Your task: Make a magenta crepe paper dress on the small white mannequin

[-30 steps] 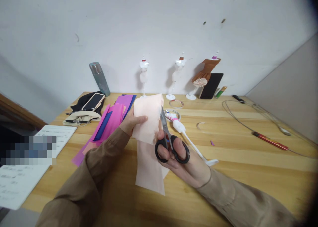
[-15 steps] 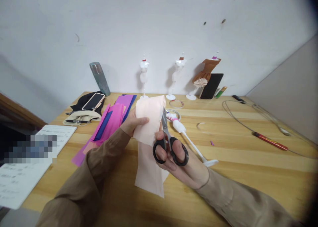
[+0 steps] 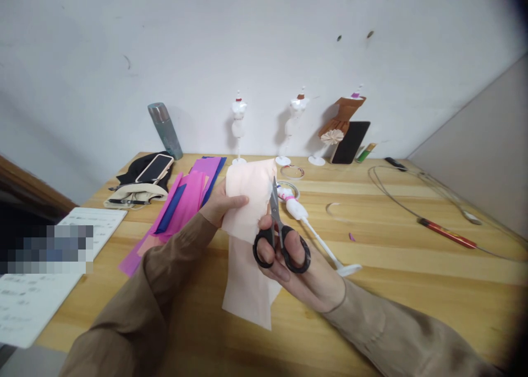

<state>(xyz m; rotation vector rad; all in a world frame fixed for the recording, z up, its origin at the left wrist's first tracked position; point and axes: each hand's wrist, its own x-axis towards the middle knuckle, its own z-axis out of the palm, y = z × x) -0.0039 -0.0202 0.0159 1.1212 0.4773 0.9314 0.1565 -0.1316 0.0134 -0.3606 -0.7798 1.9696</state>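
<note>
- L hand (image 3: pixel 223 205): fingers pinch peach sheet (image 3: pixel 245 195), held up over desk (image 3: pixel 404 256), lower end hanging.
- R hand (image 3: pixel 307 281): fingers thru loops of scissors (image 3: pixel 275 202), blades at sheet's R edge.
- White form (image 3: pixel 295 209) lies R of scissors.
- Pink stack (image 3: pixel 192 193) L of sheet, on desk.

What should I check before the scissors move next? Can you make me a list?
1. Right hand in the handles of the scissors: ok, fingers are through the loops.
2. Left hand holding the sheet: ok, thumb on top.
3. Left thumb away from the blades: ok, there is a gap.
4. Sheet's edge between the blades: cannot tell; they are right at the edge.
5. Nearby dummy upright: not ok, it lies on its side beside the scissors.
</note>
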